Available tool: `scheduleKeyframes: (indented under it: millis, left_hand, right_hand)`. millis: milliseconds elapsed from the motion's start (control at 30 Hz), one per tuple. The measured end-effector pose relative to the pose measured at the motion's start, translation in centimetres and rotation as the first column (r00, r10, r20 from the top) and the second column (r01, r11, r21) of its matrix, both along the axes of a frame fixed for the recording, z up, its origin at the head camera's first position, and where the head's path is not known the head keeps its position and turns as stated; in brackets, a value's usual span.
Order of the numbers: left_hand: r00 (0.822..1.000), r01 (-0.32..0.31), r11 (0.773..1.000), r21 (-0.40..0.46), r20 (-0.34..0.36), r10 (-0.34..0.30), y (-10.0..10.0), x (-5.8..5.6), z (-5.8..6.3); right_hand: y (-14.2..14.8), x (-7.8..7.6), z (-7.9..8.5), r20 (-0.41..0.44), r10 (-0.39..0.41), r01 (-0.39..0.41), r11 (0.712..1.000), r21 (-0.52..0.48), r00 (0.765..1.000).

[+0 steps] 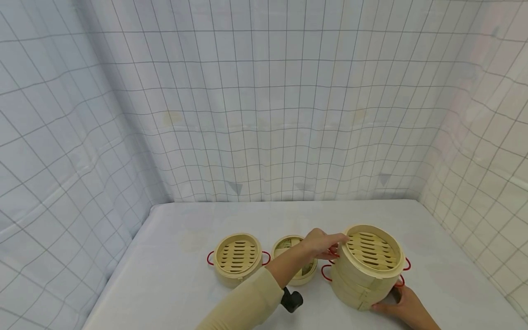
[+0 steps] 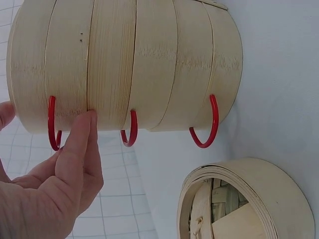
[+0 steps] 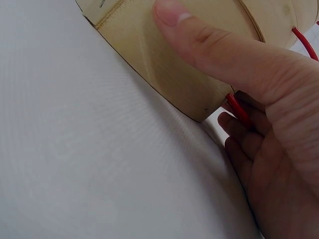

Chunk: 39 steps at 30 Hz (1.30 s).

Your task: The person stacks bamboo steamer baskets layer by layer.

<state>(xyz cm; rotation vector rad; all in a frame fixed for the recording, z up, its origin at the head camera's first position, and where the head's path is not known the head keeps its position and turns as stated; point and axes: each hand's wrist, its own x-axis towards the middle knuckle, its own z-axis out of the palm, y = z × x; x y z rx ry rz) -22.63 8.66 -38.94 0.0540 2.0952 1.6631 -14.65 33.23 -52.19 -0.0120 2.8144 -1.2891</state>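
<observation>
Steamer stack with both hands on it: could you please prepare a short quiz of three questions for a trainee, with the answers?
1. True or false: the left hand touches the stack higher up than the right hand does.

2. Which colour are the handles of the stack?
A) blue
B) red
C) black

3. In the head view, what lies between the lone basket and the stack?

Key:
1. True.
2. B.
3. The woven lid.
</observation>
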Motion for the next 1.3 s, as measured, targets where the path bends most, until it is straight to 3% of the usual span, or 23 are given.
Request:
scheduleKeyframes:
  millis: [400,567,833,1100,1300]
  left_hand:
    - [1.000,0.015,1.000,0.019,-0.009,-0.015,-0.5,-0.1,-0.7]
    - [0.999,0.028,0.999,0.028,-0.029,-0.027,-1.9,-0.2,-1.3]
    - [0.997,0.030,0.998,0.052,-0.076,-0.026,-8.1,-0.2,-2.3]
    - [0.994,-0.032,0.987,0.160,-0.095,0.047,-14.5,1.1,-4.1]
    - [0.985,-0.078,0.973,0.217,-0.134,0.109,-18.5,1.6,-4.3]
  right_hand:
    - [0.0,0.0,0.0,-0.004,-0.003,0.002,0.999,-0.044,1.000]
    - [-0.1,-0.1,-0.2,0.027,0.003,-0.002,0.999,-0.037,1.000]
    - [-0.3,-0.2,0.1,0.046,0.006,-0.004,0.999,-0.045,0.999]
    - [0.0,-0.1,0.0,0.037,-0.007,0.009,0.999,-0.053,0.999]
    - [0.1,-0.2,-0.2,0.042,0.002,0.000,0.998,-0.064,0.999]
